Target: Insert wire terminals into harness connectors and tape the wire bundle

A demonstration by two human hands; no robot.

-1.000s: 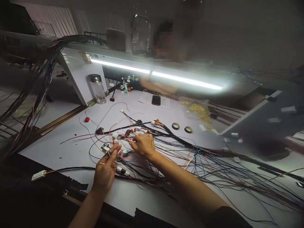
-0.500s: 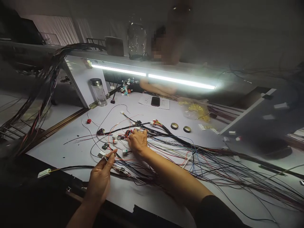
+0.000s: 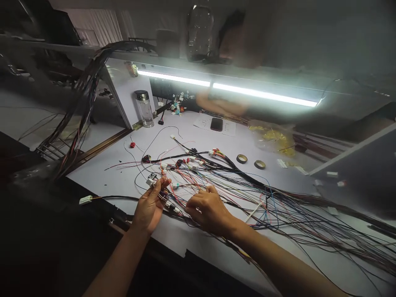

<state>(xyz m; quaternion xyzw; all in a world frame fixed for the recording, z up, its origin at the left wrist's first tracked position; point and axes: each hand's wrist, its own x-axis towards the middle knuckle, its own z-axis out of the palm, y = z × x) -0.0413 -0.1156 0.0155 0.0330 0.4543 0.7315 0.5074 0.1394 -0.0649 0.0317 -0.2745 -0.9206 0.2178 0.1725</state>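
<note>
My left hand (image 3: 149,209) is closed, thumb against fingers, over the near part of the table. A white connector (image 3: 150,182) with thin wires shows just past its fingertips, pinched there. My right hand (image 3: 210,209) hovers over the loose wires (image 3: 216,183) with its fingers curled together; what they hold, if anything, is hidden. Around both hands lie thin coloured wires, a black connector (image 3: 179,163), a white connector with a teal part (image 3: 176,185) and a thick black-sleeved harness (image 3: 238,173).
Two tape rolls (image 3: 241,159) lie behind the harness. Farther back are a phone (image 3: 216,124) on paper, a bag of yellow pieces (image 3: 276,138) and a glass bottle (image 3: 144,109). A lit tube (image 3: 262,95) runs under the shelf. Another person's arm (image 3: 221,106) rests behind the table.
My right hand has drawn back toward me from the cluster of connectors. My left hand still pinches the white connector. The whole view has shifted, so things sit farther right.
</note>
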